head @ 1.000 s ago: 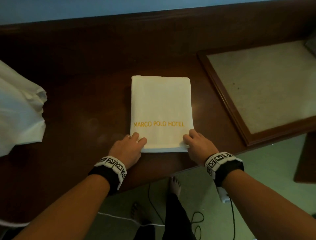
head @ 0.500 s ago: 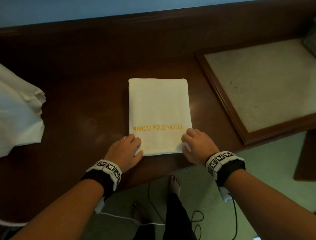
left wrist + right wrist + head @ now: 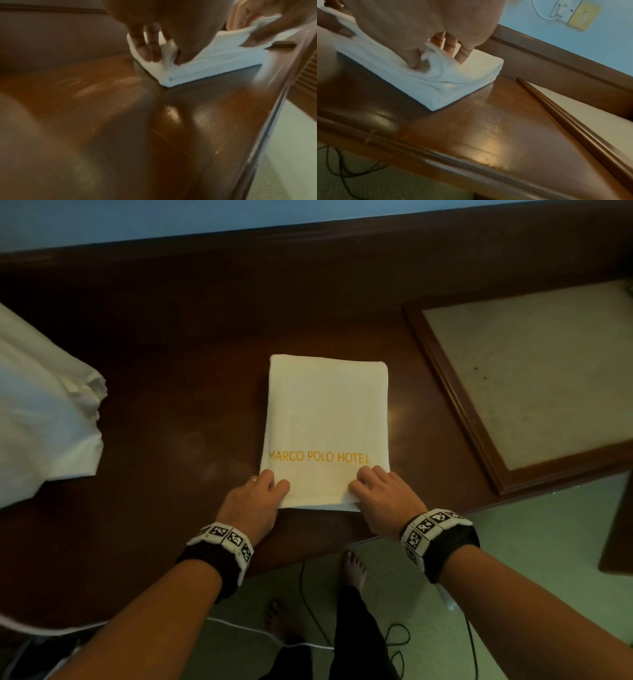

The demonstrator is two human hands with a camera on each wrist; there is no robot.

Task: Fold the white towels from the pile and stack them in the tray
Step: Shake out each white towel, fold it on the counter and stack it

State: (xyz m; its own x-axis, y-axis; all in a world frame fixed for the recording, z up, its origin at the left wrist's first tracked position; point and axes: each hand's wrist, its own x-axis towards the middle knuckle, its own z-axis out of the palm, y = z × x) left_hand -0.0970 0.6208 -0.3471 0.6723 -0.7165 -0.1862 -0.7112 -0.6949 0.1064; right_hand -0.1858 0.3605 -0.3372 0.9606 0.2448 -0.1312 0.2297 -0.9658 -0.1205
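Towel [image 3: 327, 419], folded, lies centre frame on the desk [image 3: 171, 392]; left hand [image 3: 255, 501] and right hand [image 3: 380, 498] fingers pinch its near corners. Next, probably: lift it level to the tray [image 3: 455, 405], right of frame.

folded towel [image 3: 327, 419] on table [image 3: 178, 364], pile [image 3: 41, 419] left, tray [image 3: 455, 392] right.
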